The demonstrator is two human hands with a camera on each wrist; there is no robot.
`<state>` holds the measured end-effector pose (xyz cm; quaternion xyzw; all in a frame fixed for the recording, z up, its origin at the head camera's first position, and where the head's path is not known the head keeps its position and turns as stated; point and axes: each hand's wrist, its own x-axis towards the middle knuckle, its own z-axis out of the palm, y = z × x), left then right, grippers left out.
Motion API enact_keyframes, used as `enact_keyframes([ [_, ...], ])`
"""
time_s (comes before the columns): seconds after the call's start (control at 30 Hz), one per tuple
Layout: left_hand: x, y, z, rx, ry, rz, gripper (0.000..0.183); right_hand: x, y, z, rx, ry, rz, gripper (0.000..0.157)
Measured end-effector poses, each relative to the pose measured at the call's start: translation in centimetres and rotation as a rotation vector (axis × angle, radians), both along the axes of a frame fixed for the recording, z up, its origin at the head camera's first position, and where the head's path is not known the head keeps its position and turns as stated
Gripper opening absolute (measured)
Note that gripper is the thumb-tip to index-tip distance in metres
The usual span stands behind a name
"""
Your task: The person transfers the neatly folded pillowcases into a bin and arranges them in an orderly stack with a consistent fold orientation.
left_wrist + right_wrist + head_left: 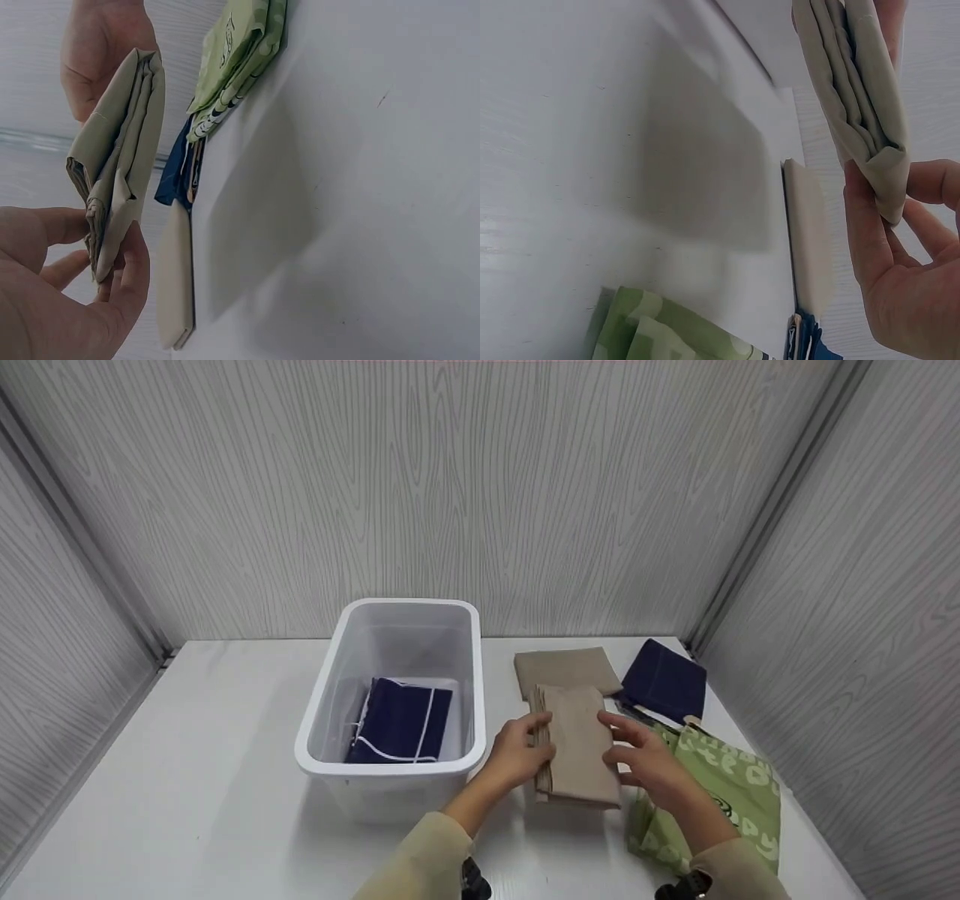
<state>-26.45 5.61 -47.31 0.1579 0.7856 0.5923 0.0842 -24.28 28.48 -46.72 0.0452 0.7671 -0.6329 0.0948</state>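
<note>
Both hands hold a folded beige cloth (577,746) up above the white table, as the side-on wrist views show. My left hand (519,751) pinches its left edge, where several fold layers show, with the thumb on one face and fingers on the other. On the opposite edge my right hand (646,756) pinches the cloth between thumb and fingers (866,232). In the left wrist view the stacked layers of the beige cloth (124,165) face the camera. Behind it lies another folded beige cloth (566,669), partly overlapped in the head view.
Left of the hands stands a white plastic bin (319,720) holding a folded navy cloth (401,720) with white cords. A folded navy cloth (664,679) lies at the back right. Nearer, a green cloth with pale lettering (727,787) sits beside my right forearm. Grey panels (420,495) enclose the table.
</note>
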Motion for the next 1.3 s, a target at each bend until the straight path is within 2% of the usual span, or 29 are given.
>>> enact_keyframes([
  [0.37, -0.1, 0.4, 0.4, -0.007, 0.019, 0.001, 0.051, 0.2, 0.5, 0.7, 0.001, 0.024, 0.024, 0.068],
  [0.87, 0.1, 0.7, 1.0, 0.001, 0.000, 0.017, 0.054, 0.6, 0.6, 1.7, 0.019, 0.044, -0.003, 0.067],
  [1.3, 0.4, 0.8, 1.6, 0.013, 0.035, 0.008, 0.053, 0.8, 0.9, 2.0, 0.018, 0.058, 0.015, 0.069],
])
